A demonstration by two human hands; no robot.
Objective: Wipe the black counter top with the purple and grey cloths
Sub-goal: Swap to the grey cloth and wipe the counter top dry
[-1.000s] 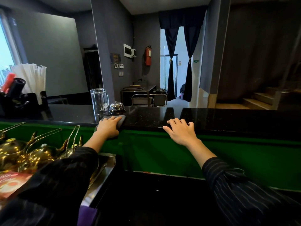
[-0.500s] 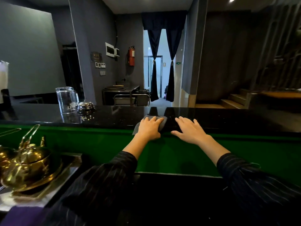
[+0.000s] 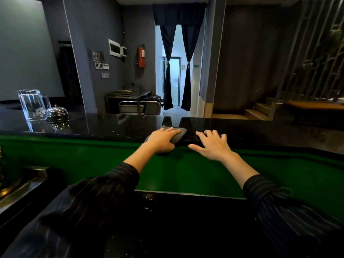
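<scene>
Left hand (image 3: 161,139) is laid palm down on the grey cloth (image 3: 178,134), fingers together and flat, pressing it onto the black counter top (image 3: 104,125) near its front edge. Nothing is pinched; the cloth is held only by downward pressure, with one end showing past the fingertips and another corner at the wrist side. Right hand (image 3: 212,144) is set just beside it, empty, fingers spread, fingertips resting on the counter and thumb hanging over the edge above the green panel (image 3: 78,155). Whether the right palm bears weight cannot be told. The purple cloth is not seen.

Step judged in hand: wiping with the grey cloth, mid-counter, right hand used as a brace. The stretch to the right of the hands looks not yet covered, so the task is judged partly done at most.

Next move would call for the cloth to be kept flat under steady pressure and slid along the surface, with the right hand cleared out of its path. The glass jug (image 3: 32,105) and metal bell (image 3: 56,112) stand well apart at far left, touching or nearly so
</scene>
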